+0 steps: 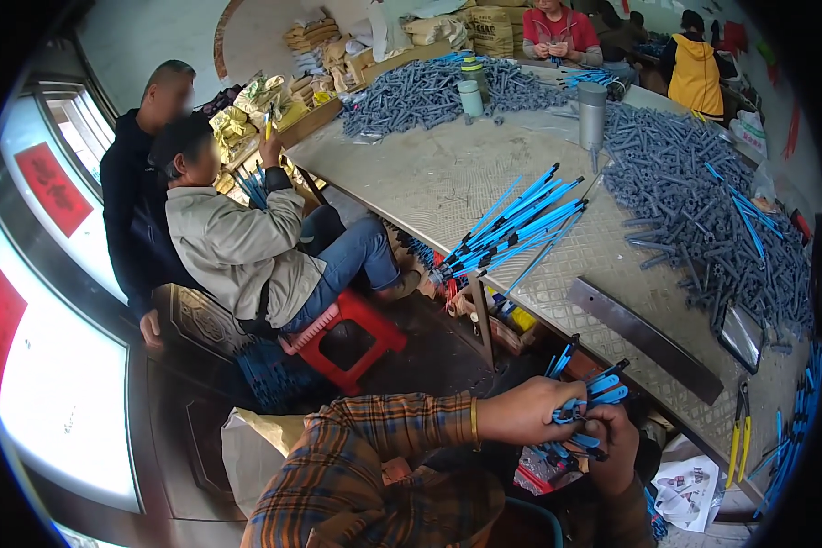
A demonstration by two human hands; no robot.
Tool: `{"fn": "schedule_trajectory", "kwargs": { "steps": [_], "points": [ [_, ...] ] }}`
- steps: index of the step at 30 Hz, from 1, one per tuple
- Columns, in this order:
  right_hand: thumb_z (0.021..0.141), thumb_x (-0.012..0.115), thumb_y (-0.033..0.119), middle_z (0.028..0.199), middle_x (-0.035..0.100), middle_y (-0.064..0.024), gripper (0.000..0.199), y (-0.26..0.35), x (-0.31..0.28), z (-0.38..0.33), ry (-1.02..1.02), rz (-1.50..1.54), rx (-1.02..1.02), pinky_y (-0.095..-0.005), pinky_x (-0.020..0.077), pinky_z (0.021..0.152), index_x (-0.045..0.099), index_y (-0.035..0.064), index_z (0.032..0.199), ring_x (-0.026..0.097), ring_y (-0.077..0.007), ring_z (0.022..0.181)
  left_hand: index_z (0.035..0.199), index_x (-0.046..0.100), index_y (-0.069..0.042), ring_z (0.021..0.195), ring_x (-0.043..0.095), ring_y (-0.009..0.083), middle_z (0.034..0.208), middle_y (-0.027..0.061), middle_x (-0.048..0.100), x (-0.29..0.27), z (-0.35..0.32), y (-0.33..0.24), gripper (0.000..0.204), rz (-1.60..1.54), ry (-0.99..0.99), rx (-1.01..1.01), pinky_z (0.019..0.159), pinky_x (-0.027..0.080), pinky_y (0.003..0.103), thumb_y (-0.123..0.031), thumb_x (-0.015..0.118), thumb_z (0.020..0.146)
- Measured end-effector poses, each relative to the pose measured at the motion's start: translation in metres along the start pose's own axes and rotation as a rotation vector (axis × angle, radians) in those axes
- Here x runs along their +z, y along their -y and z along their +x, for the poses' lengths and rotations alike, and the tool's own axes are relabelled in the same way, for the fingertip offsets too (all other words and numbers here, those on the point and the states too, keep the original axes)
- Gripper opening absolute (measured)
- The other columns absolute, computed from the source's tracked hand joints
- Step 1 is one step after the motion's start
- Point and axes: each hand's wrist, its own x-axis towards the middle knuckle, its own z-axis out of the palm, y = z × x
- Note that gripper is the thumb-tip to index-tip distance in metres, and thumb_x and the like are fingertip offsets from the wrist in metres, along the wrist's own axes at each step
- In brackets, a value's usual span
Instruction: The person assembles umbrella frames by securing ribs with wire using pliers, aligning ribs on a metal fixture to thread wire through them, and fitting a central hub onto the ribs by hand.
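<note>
The left hand (534,409) is wrapped around some blue strips (608,395), and the right hand (614,447) pinches in close beside it. I can't tell just what its fingertips grip. The strips poke out between both hands, their long way slanting up and right. Another blue bunch (521,226) lies ahead, slanted on the bench (402,173), nearer the left hand.

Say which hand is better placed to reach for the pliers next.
Probably the right hand: it is nearer the pliers, which lie to its right on the table. The left hand is farther off, beyond the right. Both are busy with blue strips.
</note>
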Motion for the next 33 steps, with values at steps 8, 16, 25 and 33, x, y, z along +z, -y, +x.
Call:
{"fn": "schedule_trajectory", "kwargs": {
  "steps": [8, 16, 25, 33],
  "points": [
    [0.074, 0.063, 0.007, 0.073, 0.053, -0.0092, 0.016, -0.005, -0.004, -0.007, 0.045, -0.232, -0.111, -0.0313, 0.0426, 0.057, 0.054, 0.0048, 0.088, 0.052, -0.0235, 0.062, 0.089, 0.050, -0.006, 0.068, 0.060, 0.0293, 0.076, 0.0117, 0.058, -0.004, -0.002, 0.002, 0.022, 0.023, -0.016, -0.035, 0.060, 0.046, 0.034, -0.014, 0.065, 0.075],
    [0.079, 0.059, 0.013, 0.070, 0.055, -0.0136, 0.007, 0.013, -0.012, 0.020, 0.077, -0.230, -0.021, -0.0403, 0.0415, 0.055, 0.057, 0.0078, 0.083, 0.053, -0.0344, 0.063, 0.086, 0.051, -0.005, 0.066, 0.060, 0.0281, 0.074, 0.0109, 0.058, -0.008, 0.010, 0.002, 0.023, 0.029, 0.095, -0.090, 0.058, 0.046, 0.033, -0.014, 0.068, 0.073],
    [0.083, 0.052, 0.015, 0.073, 0.057, -0.0126, 0.011, -0.011, -0.010, 0.010, 0.114, -0.282, -0.129, -0.0402, 0.0415, 0.058, 0.058, 0.0068, 0.084, 0.055, -0.0329, 0.067, 0.085, 0.048, -0.006, 0.067, 0.058, 0.0339, 0.071, 0.0134, 0.057, -0.001, 0.014, 0.009, 0.021, -0.026, 0.058, 0.034, 0.056, 0.044, 0.038, -0.013, 0.064, 0.074],
    [0.085, 0.049, 0.025, 0.069, 0.058, -0.0101, 0.020, -0.025, -0.014, 0.014, 0.173, -0.268, -0.217, -0.0406, 0.0409, 0.055, 0.059, 0.0073, 0.083, 0.055, -0.0320, 0.063, 0.083, 0.046, -0.005, 0.064, 0.056, 0.0350, 0.068, 0.0142, 0.055, -0.007, 0.012, 0.006, 0.020, -0.070, 0.153, 0.017, 0.054, 0.042, 0.040, -0.014, 0.062, 0.075]
  ]
}}
